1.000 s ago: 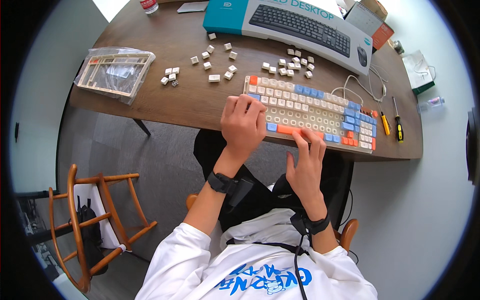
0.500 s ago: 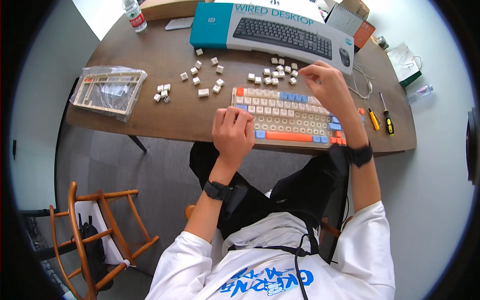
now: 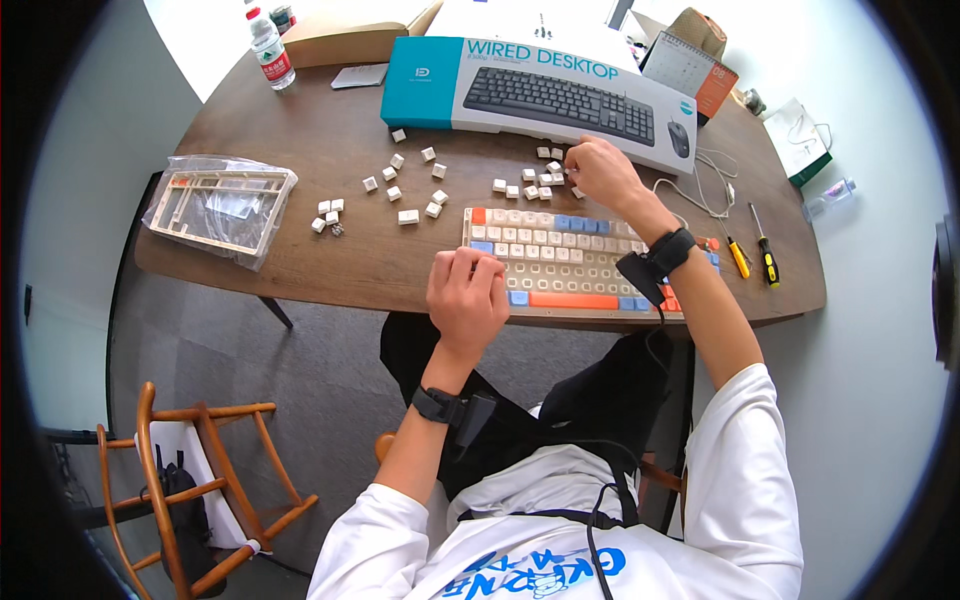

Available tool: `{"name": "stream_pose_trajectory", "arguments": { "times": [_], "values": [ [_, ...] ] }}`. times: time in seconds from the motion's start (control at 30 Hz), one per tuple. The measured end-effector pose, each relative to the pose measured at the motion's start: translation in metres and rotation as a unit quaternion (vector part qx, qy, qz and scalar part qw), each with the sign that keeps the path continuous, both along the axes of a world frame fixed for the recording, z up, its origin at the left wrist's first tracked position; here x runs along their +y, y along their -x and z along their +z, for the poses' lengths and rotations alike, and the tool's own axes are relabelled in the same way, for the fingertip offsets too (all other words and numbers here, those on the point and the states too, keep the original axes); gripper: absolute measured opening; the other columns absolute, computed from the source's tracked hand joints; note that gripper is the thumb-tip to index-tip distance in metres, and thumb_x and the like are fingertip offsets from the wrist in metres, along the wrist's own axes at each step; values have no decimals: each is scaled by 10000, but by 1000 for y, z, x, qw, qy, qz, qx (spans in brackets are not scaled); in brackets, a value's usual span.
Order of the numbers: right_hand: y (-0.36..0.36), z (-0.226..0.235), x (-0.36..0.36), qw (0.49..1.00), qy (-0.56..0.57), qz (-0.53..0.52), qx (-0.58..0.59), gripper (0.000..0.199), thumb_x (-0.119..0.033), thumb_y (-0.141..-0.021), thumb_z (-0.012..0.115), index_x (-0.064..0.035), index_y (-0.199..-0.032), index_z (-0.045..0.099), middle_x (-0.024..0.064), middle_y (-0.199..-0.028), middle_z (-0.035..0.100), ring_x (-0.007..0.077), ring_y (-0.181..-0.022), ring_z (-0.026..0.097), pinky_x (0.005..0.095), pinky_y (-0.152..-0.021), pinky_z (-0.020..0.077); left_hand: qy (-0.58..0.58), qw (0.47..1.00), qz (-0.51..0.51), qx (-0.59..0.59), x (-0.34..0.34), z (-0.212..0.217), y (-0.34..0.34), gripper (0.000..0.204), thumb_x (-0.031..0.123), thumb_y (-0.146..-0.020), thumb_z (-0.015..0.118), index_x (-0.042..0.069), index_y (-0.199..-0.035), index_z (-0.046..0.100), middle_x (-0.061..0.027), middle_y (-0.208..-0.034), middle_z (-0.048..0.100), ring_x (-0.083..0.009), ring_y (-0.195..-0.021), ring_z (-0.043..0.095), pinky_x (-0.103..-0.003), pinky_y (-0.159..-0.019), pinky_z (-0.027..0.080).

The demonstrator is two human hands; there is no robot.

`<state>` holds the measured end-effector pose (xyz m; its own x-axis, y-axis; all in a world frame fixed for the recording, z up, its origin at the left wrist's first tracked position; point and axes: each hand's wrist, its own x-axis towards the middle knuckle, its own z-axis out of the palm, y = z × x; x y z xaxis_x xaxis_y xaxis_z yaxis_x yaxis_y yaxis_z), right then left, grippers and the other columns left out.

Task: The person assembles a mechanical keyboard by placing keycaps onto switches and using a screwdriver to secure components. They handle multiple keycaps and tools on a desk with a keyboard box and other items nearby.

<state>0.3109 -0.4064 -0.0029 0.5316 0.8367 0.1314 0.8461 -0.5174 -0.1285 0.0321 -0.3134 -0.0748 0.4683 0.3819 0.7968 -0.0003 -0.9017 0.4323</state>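
Note:
A keyboard (image 3: pixel 560 271) lies along the near edge of the table, with white, blue and orange keycaps over its upper rows and edges. Bare switch positions show in its lower middle rows. My left hand (image 3: pixel 467 302) is closed around the keyboard's left end, its fingers curled and hiding that edge. Beyond the board, my right hand (image 3: pixel 607 177) reaches into a loose group of white keycaps (image 3: pixel 529 175). Its fingertips are pinched together beside them; whatever sits between them is hidden. The right wrist and its black strap (image 3: pixel 668 252) cover the keyboard's right part.
More white keycaps (image 3: pixel 408 217) are scattered to the left. A bagged keyboard frame (image 3: pixel 225 215) lies far left. A keyboard box (image 3: pixel 425 85) spans the back, near a water bottle (image 3: pixel 270 52). Two screwdrivers (image 3: pixel 766 255) (image 3: pixel 738 258) and a pale cable (image 3: pixel 712 208) lie right.
My right hand has moved left, down to the loose keycaps. My left hand stays at the keyboard's left end. The view has tilted slightly, showing more of the table's far side.

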Motion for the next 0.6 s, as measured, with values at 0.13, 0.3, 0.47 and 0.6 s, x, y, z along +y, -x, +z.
{"name": "stream_pose_trajectory", "arguments": {
  "times": [0.13, 0.3, 0.47, 0.6],
  "values": [
    [-1, -3, -4, 1000, -28, 5, -3, 119, -37, -849, 722, -19, -946, 790, 162, -1073, 719, 369, -1110, 680, 461, -958, 551, -3, 1000, 2, 0, 0, 0, 0, 84, 32, -819, 712, 104, -809, 671, -25, -912, 647, -262, -879, 601, -390, -762, 536],
    [2, 5, -9, 994, -93, 24, -47, 105, -51, -870, 746, 25, -942, 755, 184, -991, 705, 374, -1013, 698, 460, -902, 550, 2, 1000, -1, -4, 0, 3, 0, 84, 27, -817, 710, 101, -811, 672, -30, -911, 645, -267, -880, 601, -393, -763, 535],
    [32, 30, -31, 986, -166, 0, -2, 141, -60, -903, 762, 53, -942, 688, 208, -880, 758, 361, -836, 764, 398, -751, 580, 3, 1000, -4, -1, 0, 5, 1, 84, 23, -817, 705, 101, -814, 674, -36, -902, 638, -271, -877, 601, -397, -756, 534],
    [78, 42, -70, 975, -192, 5, 107, 168, -70, -889, 791, 33, -957, 676, 178, -895, 754, 338, -850, 746, 398, -774, 581, -4, 1000, 8, 2, 1, 0, -1, 75, 30, -819, 704, 101, -812, 678, -38, -895, 635, -270, -871, 601, -389, -751, 535]
  ]
}}
